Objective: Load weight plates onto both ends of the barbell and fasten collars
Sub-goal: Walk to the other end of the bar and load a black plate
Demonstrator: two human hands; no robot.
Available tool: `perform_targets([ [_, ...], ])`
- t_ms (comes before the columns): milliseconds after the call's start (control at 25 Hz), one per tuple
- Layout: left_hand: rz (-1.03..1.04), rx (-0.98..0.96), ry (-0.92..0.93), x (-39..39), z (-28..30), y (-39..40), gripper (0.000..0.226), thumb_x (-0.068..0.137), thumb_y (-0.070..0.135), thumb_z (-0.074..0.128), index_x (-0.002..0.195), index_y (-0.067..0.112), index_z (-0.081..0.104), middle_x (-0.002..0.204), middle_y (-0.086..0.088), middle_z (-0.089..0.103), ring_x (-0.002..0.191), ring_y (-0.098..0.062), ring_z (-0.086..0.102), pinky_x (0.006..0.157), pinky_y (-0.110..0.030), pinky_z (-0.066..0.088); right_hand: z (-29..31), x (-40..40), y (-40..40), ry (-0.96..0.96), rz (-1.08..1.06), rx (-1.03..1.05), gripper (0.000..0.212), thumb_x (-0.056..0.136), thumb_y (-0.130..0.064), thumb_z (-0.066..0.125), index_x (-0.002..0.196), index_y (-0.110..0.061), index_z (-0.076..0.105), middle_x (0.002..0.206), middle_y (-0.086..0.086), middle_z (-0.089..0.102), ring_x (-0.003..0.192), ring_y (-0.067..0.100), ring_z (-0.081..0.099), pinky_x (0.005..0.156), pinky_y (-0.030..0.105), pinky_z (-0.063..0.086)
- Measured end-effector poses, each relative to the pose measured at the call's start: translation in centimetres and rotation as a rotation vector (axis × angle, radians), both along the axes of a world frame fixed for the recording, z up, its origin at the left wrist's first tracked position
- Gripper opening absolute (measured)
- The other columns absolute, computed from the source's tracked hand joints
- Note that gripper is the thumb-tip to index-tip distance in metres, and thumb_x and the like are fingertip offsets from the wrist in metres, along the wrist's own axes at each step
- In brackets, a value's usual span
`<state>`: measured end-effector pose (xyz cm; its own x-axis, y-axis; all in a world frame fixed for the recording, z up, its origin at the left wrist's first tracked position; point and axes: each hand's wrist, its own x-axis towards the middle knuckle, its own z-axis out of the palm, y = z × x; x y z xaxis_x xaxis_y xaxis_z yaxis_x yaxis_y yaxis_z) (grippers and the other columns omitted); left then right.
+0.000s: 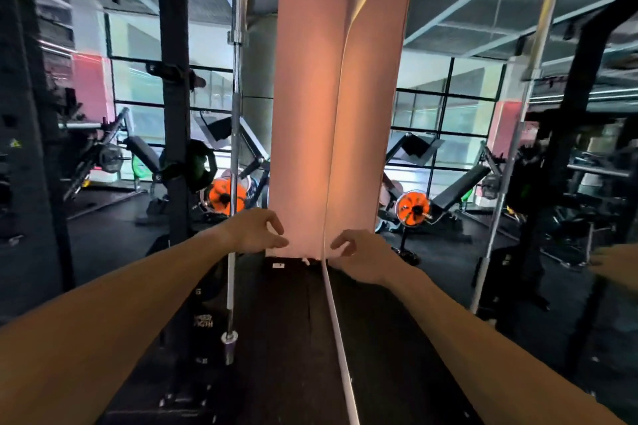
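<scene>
Both my arms reach out in front of me and I hold nothing. My left hand has its fingers loosely bent, with the thumb and first finger close together but pinching only air. My right hand looks the same, fingers softly curled and bare. Between my hands rises a big pink square pillar, with a mirror wall right beside it, so much of the room shows twice. The thing I need is the long shiny silver steel barbell. It stands straight up, its long way running from floor to ceiling, leaning by the tall black metal rack post. Its lower end sits near the dark rubber floor. The bar is just beside my left hand, on its outer side, and partly hidden behind my wrist. My right hand is farther off, across the pillar corner. So I think my left hand should grab it first. There are no plates on the bar yet. Orange round weight plates sit far back on a machine.
</scene>
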<state>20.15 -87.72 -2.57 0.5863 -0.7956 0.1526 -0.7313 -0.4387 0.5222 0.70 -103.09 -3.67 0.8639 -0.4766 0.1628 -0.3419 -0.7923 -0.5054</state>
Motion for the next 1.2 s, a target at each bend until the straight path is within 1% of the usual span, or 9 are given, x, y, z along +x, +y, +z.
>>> perform_targets([
  [120,-0.005,-0.016,0.014,8.9,0.4,-6.6,0.024,0.084,0.038,0.076,0.101,0.023,0.068,0.094,-0.001,0.072,0.080,-0.012,0.065,0.066,-0.023,0.046,1.1,9.2,-7.1,0.000,-0.002,-0.010,0.033,0.088,-0.034,0.071,0.119,-0.024,0.065,0.114,0.003,0.064,0.101,0.018,0.061,0.082,0.024,0.043],
  [240,0.007,-0.032,0.031,16.8,2.3,-12.7,0.022,0.085,0.038,0.076,0.099,0.023,0.068,0.079,0.006,0.069,0.067,-0.006,0.061,0.061,-0.022,0.045,2.9,16.9,-12.9,-0.017,-0.012,-0.006,0.035,0.088,-0.034,0.071,0.121,-0.025,0.065,0.111,0.001,0.064,0.100,0.016,0.060,0.082,0.025,0.042],
  [440,-0.006,-0.040,0.047,29.4,4.3,-24.6,0.023,0.083,0.038,0.078,0.094,0.021,0.068,0.085,-0.001,0.075,0.077,-0.020,0.072,0.075,-0.031,0.057,5.0,29.3,-24.2,-0.032,-0.032,-0.014,0.034,0.087,-0.035,0.071,0.119,-0.024,0.066,0.110,0.001,0.063,0.101,0.017,0.060,0.084,0.025,0.043],
  [720,0.064,-0.070,0.046,45.2,3.8,-39.2,0.021,0.084,0.034,0.077,0.097,0.017,0.071,0.080,-0.002,0.075,0.062,-0.012,0.066,0.062,-0.027,0.053,3.3,46.8,-41.1,-0.035,0.015,-0.018,0.033,0.088,-0.036,0.071,0.118,-0.023,0.065,0.119,0.004,0.067,0.105,0.020,0.063,0.088,0.028,0.047],
  [840,0.130,-0.099,0.045,52.9,4.3,-44.8,0.017,0.083,0.036,0.078,0.088,0.021,0.071,0.080,-0.002,0.073,0.056,-0.009,0.065,0.054,-0.022,0.051,4.3,55.7,-47.8,-0.037,0.058,-0.020,0.035,0.089,-0.035,0.071,0.120,-0.021,0.066,0.123,0.005,0.065,0.099,0.018,0.060,0.089,0.029,0.048],
  [1000,0.205,-0.103,-0.001,63.0,3.5,-50.9,0.032,0.067,0.056,0.077,0.081,0.028,0.072,0.091,-0.001,0.075,0.081,-0.021,0.071,0.080,-0.035,0.059,4.5,67.1,-54.1,-0.047,0.141,-0.008,0.033,0.088,-0.034,0.072,0.118,-0.021,0.067,0.120,0.005,0.068,0.093,0.017,0.063,0.087,0.030,0.051],
  [1040,0.230,-0.062,-0.015,65.8,3.2,-52.3,0.034,0.067,0.058,0.076,0.083,0.028,0.071,0.092,0.002,0.073,0.082,-0.019,0.069,0.081,-0.032,0.056,4.1,70.2,-55.6,-0.039,0.160,-0.004,0.032,0.088,-0.034,0.072,0.117,-0.022,0.067,0.119,0.005,0.069,0.095,0.018,0.065,0.087,0.031,0.053],
  [1120,0.269,0.022,-0.043,71.6,2.4,-54.7,0.028,0.080,0.047,0.077,0.095,0.024,0.072,0.094,0.002,0.071,0.080,-0.013,0.062,0.069,-0.020,0.046,3.1,76.8,-58.7,-0.035,0.208,0.001,0.031,0.088,-0.033,0.073,0.115,-0.022,0.068,0.115,0.004,0.070,0.092,0.018,0.066,0.085,0.032,0.055],
  [1200,0.305,0.045,-0.086,78.5,1.6,-56.4,0.020,0.085,0.037,0.076,0.096,0.021,0.072,0.085,0.008,0.066,0.073,-0.005,0.057,0.059,-0.009,0.038,2.3,83.7,-61.9,-0.061,0.250,-0.002,0.028,0.087,-0.033,0.074,0.112,-0.022,0.068,0.107,0.001,0.070,0.088,0.015,0.065,0.083,0.031,0.055],
])
